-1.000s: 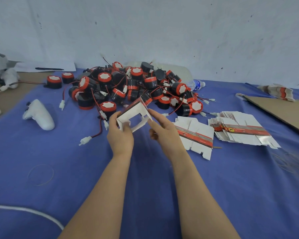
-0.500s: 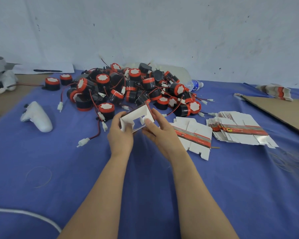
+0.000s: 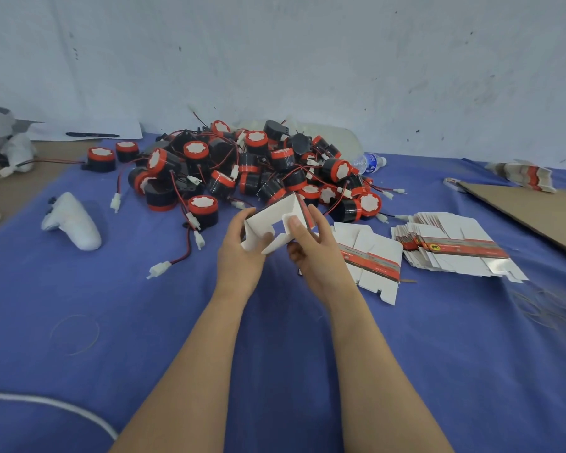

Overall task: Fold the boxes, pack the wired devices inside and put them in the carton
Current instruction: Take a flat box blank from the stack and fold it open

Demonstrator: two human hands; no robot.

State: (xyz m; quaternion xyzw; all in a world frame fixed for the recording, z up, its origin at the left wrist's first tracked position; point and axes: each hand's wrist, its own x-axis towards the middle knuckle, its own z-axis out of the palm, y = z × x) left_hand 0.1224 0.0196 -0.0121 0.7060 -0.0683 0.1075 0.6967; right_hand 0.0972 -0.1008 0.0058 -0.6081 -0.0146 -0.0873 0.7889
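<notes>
Currently, 1 box [image 3: 268,213] is being folded above the blue cloth [image 3: 144,322], flaps open, with no device showing inside. The left hand [image 3: 241,256] and right hand [image 3: 317,256] are each gripping 1 side. Wired devices [image 3: 242,171] are lying heaped just behind, and flat blanks [image 3: 373,256] are waiting beside the right hand. By judgement, packing and cartoning are remaining for every unit in view.

Diffuse, even light, moderately bright. Soft faint shadows on blue fabric table cover [image 3: 79,289]. Glare on stack of flat white-and-red cardboard boxes [image 3: 455,253]. Wide-angle bowing, edges soft.
</notes>
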